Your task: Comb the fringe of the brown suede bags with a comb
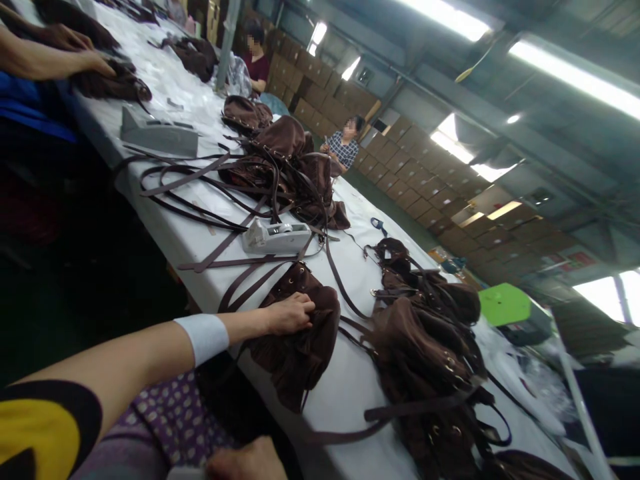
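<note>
My left hand [290,313] reaches out on a bare arm with a white wristband. Its fingers are curled into the top of a brown suede bag [300,347], which lies at the near edge of the white-covered table [350,380]. My right hand [245,460] shows only partly at the bottom edge, over my dotted purple clothing. Its fingers are hidden and something white lies beside it. A heap of similar brown bags [425,333] with straps and metal rings lies just right of the held bag.
A white tape dispenser [277,237] sits among loose brown straps [200,200]. A grey dispenser [157,133] and more bags [285,160] lie farther along. A co-worker's hands [90,60] rest on a bag at top left. Two people sit by stacked cardboard boxes [400,167].
</note>
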Demonstrator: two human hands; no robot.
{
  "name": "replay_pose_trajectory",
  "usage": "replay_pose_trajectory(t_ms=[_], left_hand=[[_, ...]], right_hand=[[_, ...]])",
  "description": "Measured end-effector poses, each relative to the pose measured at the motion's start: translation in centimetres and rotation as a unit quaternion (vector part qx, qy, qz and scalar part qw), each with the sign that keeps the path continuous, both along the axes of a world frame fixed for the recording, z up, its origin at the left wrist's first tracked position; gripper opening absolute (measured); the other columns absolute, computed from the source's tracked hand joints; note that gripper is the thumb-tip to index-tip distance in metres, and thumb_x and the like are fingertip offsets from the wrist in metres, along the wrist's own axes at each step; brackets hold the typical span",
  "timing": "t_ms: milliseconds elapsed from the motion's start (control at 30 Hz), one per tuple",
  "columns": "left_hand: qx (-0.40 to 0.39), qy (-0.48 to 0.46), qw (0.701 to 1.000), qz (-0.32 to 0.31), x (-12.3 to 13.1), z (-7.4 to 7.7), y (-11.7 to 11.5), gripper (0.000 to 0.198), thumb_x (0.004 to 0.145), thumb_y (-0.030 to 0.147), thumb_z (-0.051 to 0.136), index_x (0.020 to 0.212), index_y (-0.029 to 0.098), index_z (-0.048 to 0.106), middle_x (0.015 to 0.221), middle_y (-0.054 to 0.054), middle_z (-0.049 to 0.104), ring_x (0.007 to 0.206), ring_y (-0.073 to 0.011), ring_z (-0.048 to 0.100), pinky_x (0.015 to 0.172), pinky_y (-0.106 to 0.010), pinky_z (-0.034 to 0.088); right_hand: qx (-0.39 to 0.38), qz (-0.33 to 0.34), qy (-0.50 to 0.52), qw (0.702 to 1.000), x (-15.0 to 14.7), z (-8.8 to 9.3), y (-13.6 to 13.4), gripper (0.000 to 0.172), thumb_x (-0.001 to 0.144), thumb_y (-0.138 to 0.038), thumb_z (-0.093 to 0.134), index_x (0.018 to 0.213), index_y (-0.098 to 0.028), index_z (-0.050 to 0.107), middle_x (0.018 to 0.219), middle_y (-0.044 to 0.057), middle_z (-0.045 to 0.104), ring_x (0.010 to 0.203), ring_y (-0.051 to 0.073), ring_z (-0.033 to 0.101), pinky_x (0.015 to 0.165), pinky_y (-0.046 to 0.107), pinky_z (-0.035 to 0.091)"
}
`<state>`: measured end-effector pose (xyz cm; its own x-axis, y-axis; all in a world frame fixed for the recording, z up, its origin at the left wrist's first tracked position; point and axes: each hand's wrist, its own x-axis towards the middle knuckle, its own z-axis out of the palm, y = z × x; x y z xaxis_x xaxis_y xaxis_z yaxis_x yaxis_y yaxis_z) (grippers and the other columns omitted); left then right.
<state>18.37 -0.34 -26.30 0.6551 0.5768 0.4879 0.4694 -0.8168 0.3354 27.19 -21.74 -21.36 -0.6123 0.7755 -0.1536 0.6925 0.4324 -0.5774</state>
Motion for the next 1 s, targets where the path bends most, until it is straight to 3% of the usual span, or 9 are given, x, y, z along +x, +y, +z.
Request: replay_pose_trajectory(t_ms=[67, 133, 233, 333, 500, 600, 700, 833, 1000], left_hand=[[-0.003, 0.002, 1.000, 0.001, 0.2, -0.2, 0.3, 0.021, 0.088, 0.029, 0.051, 0.078, 0.017, 0.064, 0.088, -0.008, 0.057, 0.085, -0.0217, 0.048, 0.085, -0.037, 0.039], [0.000, 0.007, 1.000, -0.015, 0.2, 0.1, -0.1, 0.019, 0.088, 0.025, 0.050, 0.077, 0.017, 0.063, 0.087, -0.008, 0.057, 0.088, -0.0226, 0.050, 0.089, -0.039, 0.038], [0.006, 0.004, 0.999, -0.053, -0.5, 1.1, -1.9, 0.009, 0.083, 0.022, 0.054, 0.082, 0.018, 0.062, 0.094, -0.009, 0.058, 0.097, -0.0241, 0.051, 0.100, -0.043, 0.033], [-0.084, -0.091, 0.987, -0.106, -1.8, 2.2, -3.9, 0.013, 0.080, 0.014, 0.051, 0.088, 0.020, 0.058, 0.102, -0.006, 0.059, 0.105, -0.0209, 0.052, 0.105, -0.040, 0.031], [-0.274, -0.296, 0.915, -0.035, -3.6, 2.7, -4.8, 0.016, 0.087, 0.018, 0.040, 0.099, 0.020, 0.051, 0.113, -0.005, 0.058, 0.112, -0.0174, 0.052, 0.101, -0.034, 0.037], [-0.279, -0.270, 0.919, -0.061, -3.4, 2.4, -4.6, 0.018, 0.091, 0.025, 0.038, 0.103, 0.020, 0.051, 0.115, -0.005, 0.058, 0.115, -0.0182, 0.051, 0.104, -0.035, 0.034], [-0.284, -0.258, 0.922, -0.059, -2.6, 2.1, -4.6, 0.022, 0.093, 0.028, 0.037, 0.109, 0.021, 0.050, 0.113, -0.005, 0.058, 0.108, -0.0180, 0.053, 0.101, -0.035, 0.037], [-0.277, -0.274, 0.920, -0.036, -1.8, 1.8, -4.5, 0.021, 0.092, 0.024, 0.036, 0.110, 0.020, 0.045, 0.106, -0.005, 0.057, 0.101, -0.0176, 0.055, 0.096, -0.034, 0.041], [-0.267, -0.248, 0.931, -0.012, -1.3, 1.5, -4.2, 0.025, 0.086, 0.015, 0.038, 0.110, 0.020, 0.043, 0.107, -0.006, 0.057, 0.104, -0.0190, 0.054, 0.098, -0.035, 0.040]], right_hand=[[0.018, -0.004, 0.004, 1.000, -0.3, 0.8, -0.6, 0.021, 0.079, -0.039, 0.051, 0.067, -0.024, 0.059, 0.055, -0.002, 0.058, 0.051, 0.014, 0.053, 0.047, 0.022, 0.032], [0.047, -0.089, 0.025, 0.995, 0.4, 3.1, 0.7, 0.023, 0.086, -0.032, 0.042, 0.080, -0.022, 0.062, 0.067, 0.002, 0.063, 0.059, 0.015, 0.057, 0.053, 0.023, 0.037], [0.091, -0.213, 0.081, 0.969, 2.2, 7.6, 4.7, 0.028, 0.094, -0.032, 0.036, 0.097, -0.020, 0.061, 0.072, 0.001, 0.062, 0.062, 0.014, 0.056, 0.057, 0.022, 0.039], [0.112, -0.237, 0.073, 0.962, 4.1, 9.8, 8.5, 0.028, 0.094, -0.034, 0.038, 0.101, -0.020, 0.061, 0.068, -0.001, 0.059, 0.060, 0.014, 0.055, 0.057, 0.021, 0.039], [0.136, -0.259, -0.085, 0.952, 7.9, 6.6, 11.0, 0.026, 0.090, -0.022, 0.039, 0.087, -0.018, 0.064, 0.069, 0.002, 0.063, 0.065, 0.016, 0.058, 0.061, 0.023, 0.038], [0.143, -0.262, -0.088, 0.950, 9.2, 5.7, 10.7, 0.029, 0.092, -0.021, 0.036, 0.093, -0.017, 0.064, 0.076, 0.004, 0.066, 0.071, 0.017, 0.061, 0.066, 0.023, 0.041], [0.182, -0.262, -0.117, 0.940, 9.0, 6.9, 10.9, 0.032, 0.094, -0.025, 0.035, 0.112, -0.020, 0.061, 0.095, 0.006, 0.066, 0.083, 0.018, 0.061, 0.070, 0.023, 0.041], [0.227, -0.167, -0.284, 0.916, 8.2, 8.2, 12.0, 0.042, 0.092, -0.016, 0.038, 0.129, -0.028, 0.052, 0.099, 0.004, 0.064, 0.081, 0.018, 0.061, 0.065, 0.024, 0.037], [0.196, -0.090, -0.341, 0.915, 9.3, 6.4, 11.4, 0.051, 0.087, -0.008, 0.041, 0.131, -0.030, 0.051, 0.094, 0.003, 0.065, 0.080, 0.017, 0.061, 0.062, 0.024, 0.036]])
